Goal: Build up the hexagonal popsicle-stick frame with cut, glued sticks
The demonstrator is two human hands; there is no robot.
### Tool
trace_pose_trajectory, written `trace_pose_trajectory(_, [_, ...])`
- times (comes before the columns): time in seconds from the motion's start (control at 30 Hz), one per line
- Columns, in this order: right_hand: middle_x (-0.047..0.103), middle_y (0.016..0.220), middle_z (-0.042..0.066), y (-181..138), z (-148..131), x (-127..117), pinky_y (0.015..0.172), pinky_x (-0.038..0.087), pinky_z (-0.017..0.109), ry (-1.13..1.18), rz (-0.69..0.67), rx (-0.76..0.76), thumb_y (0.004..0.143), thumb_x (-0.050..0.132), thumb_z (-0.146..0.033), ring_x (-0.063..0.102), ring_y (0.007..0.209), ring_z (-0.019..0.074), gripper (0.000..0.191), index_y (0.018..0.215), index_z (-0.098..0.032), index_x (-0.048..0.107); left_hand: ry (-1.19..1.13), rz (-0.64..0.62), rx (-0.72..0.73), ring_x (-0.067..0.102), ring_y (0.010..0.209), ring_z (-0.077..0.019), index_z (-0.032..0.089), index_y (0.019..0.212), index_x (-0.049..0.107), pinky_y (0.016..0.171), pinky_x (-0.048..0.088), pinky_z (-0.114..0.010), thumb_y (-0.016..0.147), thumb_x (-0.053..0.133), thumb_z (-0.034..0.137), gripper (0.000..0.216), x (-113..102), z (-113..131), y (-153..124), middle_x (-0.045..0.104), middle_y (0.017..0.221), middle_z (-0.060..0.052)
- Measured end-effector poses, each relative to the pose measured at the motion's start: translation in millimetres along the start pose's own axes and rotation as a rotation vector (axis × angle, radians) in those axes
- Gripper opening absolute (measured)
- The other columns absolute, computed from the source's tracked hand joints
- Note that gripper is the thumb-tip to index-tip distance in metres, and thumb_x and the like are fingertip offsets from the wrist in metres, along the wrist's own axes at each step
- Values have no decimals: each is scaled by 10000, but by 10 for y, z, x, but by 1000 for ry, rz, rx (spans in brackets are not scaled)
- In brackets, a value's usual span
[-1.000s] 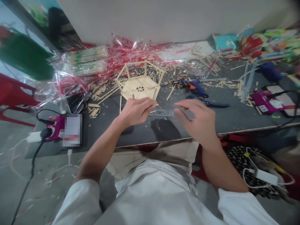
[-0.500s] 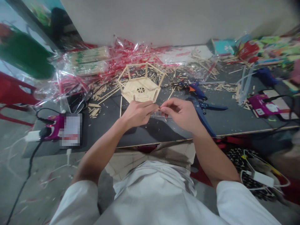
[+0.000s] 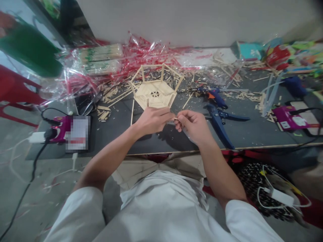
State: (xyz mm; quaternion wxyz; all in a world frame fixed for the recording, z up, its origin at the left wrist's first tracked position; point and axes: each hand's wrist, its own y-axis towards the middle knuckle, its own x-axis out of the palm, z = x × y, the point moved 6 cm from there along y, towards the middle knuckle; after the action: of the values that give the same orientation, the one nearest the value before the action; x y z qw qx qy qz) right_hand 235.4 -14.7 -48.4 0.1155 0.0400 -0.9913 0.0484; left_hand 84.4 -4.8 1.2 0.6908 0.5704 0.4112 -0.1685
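Observation:
A bowl-like frame of thin wooden sticks (image 3: 154, 88) rests on the dark table, with a flat many-sided base, uprights and a raised rim. My left hand (image 3: 156, 120) is at its near side, fingers bent and closed; what they grip is hidden behind them. Beside it, my right hand (image 3: 193, 125) pinches a short piece of wooden stick (image 3: 176, 118) between thumb and fingers. The fingertips of both hands almost meet at this piece. Right of my hands lies a blue hand cutter (image 3: 219, 122), and behind it a blue glue gun (image 3: 214, 97) with an orange trigger.
Stick offcuts (image 3: 111, 94) litter the table. Plastic-wrapped stick bundles (image 3: 101, 57) and red-and-clear wrappers (image 3: 143, 50) lie along the back. A purple power strip (image 3: 60, 129) and a phone (image 3: 78, 134) are at left, another purple box (image 3: 290, 117) at right. Glue sticks (image 3: 270, 90) stand nearby.
The view has shifted slightly, so the table things appear a little further right. My right hand has tipped and dropped slightly, its fingers still pinched; my left hand stays by the frame.

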Motion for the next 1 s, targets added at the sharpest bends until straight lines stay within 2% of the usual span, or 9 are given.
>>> trace_pose_trajectory(0.17, [721, 670, 8, 16, -53, 32, 491, 532, 198, 14, -64, -8, 712, 913, -555, 633, 525, 86, 435, 787, -175, 714, -14, -11, -36, 556, 588, -98, 173, 919, 691, 535, 344, -244, 976, 455, 86, 257, 31, -45, -19, 652, 736, 1])
trace_pose_trajectory(0.4, [742, 774, 19, 64, -174, 37, 578, 582, 224, -254, -164, -181, 925, 739, -508, 682, 621, 105, 328, 917, -182, 711, -84, -75, -112, 581, 586, -106, 175, 890, 678, 521, 327, -246, 1005, 488, 165, 222, 73, -139, -65, 695, 750, -10])
trace_pose_trajectory(0.53, [753, 813, 25, 92, -204, 32, 608, 583, 226, -363, -201, -253, 986, 664, -445, 697, 656, 112, 264, 956, -188, 715, -97, -56, -113, 596, 596, -108, 173, 906, 679, 511, 315, -244, 1017, 492, 191, 218, 44, -159, -43, 699, 745, -7])
trace_pose_trajectory(0.73, [685, 646, -14, 137, -390, 71, 506, 502, 221, -606, -197, -435, 986, 599, -334, 630, 532, 104, 200, 898, -187, 703, 70, -124, -87, 553, 555, -116, 179, 917, 686, 502, 232, -270, 996, 446, 175, 253, 31, -183, -44, 684, 725, -10])
trace_pose_trajectory(0.87, [673, 629, -21, 166, -516, 151, 573, 482, 234, -824, -258, -627, 967, 569, -269, 608, 568, 102, 190, 834, -193, 682, 103, -151, -85, 532, 536, -120, 174, 901, 686, 496, 202, -283, 977, 450, 168, 248, 42, -211, -72, 669, 716, -14])
trace_pose_trajectory(0.93, [670, 639, -21, 186, -520, 157, 591, 471, 243, -864, -264, -653, 943, 579, -255, 598, 580, 105, 159, 833, -193, 675, 87, -152, -84, 528, 537, -119, 173, 896, 682, 491, 208, -283, 979, 458, 172, 239, 50, -211, -74, 665, 715, -16])
trace_pose_trajectory(1.0, [651, 628, -27, 215, -488, 126, 582, 465, 250, -828, -235, -604, 932, 584, -273, 588, 567, 111, 139, 835, -200, 652, 77, -154, -91, 530, 541, -119, 175, 907, 680, 489, 214, -282, 992, 459, 188, 237, 57, -208, -69, 662, 714, -15])
